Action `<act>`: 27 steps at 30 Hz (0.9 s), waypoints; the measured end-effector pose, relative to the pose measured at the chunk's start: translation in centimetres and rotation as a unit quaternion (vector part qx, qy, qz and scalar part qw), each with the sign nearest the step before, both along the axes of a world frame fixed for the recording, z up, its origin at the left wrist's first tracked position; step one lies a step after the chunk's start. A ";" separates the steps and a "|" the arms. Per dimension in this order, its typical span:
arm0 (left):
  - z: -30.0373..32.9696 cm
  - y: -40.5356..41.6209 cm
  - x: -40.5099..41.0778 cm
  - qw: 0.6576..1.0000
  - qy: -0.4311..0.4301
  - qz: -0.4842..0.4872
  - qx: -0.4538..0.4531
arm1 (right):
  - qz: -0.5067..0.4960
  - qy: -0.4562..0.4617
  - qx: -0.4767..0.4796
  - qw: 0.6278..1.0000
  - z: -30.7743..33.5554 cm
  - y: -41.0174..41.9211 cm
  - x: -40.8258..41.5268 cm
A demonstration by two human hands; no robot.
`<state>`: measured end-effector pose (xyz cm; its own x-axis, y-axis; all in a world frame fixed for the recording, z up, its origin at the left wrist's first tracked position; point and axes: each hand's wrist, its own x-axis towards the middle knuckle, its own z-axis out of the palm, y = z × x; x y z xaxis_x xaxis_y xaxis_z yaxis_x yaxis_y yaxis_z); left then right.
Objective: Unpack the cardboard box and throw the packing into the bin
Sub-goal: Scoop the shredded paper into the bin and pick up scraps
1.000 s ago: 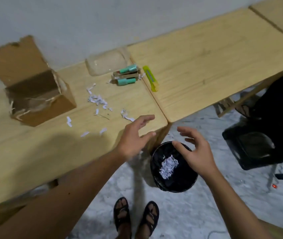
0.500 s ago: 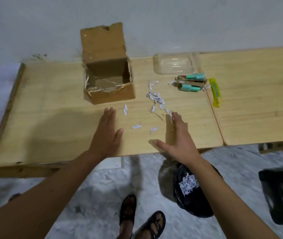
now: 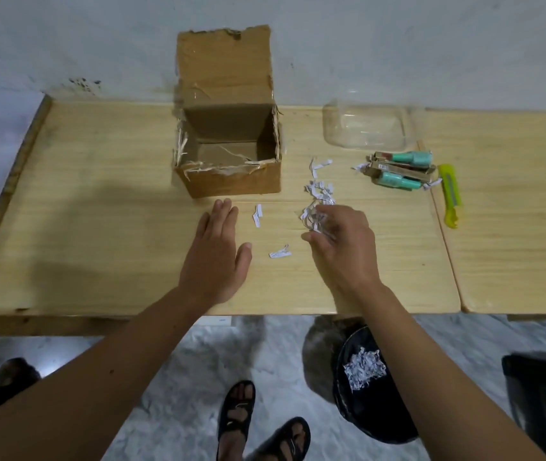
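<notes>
An open cardboard box stands at the back of the wooden table, its lid flap up against the wall, nothing visible inside. White shredded paper scraps lie scattered to its right. My right hand has its fingers curled around a small bunch of those scraps. My left hand lies flat and open on the table, just in front of the box. A black bin sits on the floor below the table edge with shredded paper inside.
Two teal bottles in cardboard sleeves and a yellow-green utility knife lie at the right, behind them a clear plastic lid. Loose scraps lie between my hands. A dark bag stands on the floor right.
My view swung from the bin up to the table. Both hands moved from over the bin onto the tabletop; the right hand closed on scraps, the left settled flat.
</notes>
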<state>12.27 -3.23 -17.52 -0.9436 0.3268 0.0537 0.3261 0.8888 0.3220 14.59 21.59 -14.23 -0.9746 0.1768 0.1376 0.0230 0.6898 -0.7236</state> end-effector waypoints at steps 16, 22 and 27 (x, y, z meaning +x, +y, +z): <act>-0.3 -0.2 -0.1 1.000 0.018 -0.011 0.010 | 0.172 -0.108 -0.028 0.979 1.7 2.0 -5.7; -0.4 -0.2 -0.1 1.000 0.002 -0.016 0.014 | 0.249 -0.082 0.018 0.965 0.1 0.9 -2.2; -0.5 -0.3 -0.1 0.999 -0.008 -0.013 0.035 | 0.265 -0.004 0.027 0.964 -1.5 0.3 -1.8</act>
<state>12.16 -3.51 -18.04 -0.9358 0.3471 0.0618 0.3429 0.8551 0.3888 12.80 21.91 -15.68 -0.9272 -0.3534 0.1242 -0.3371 0.6428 -0.6878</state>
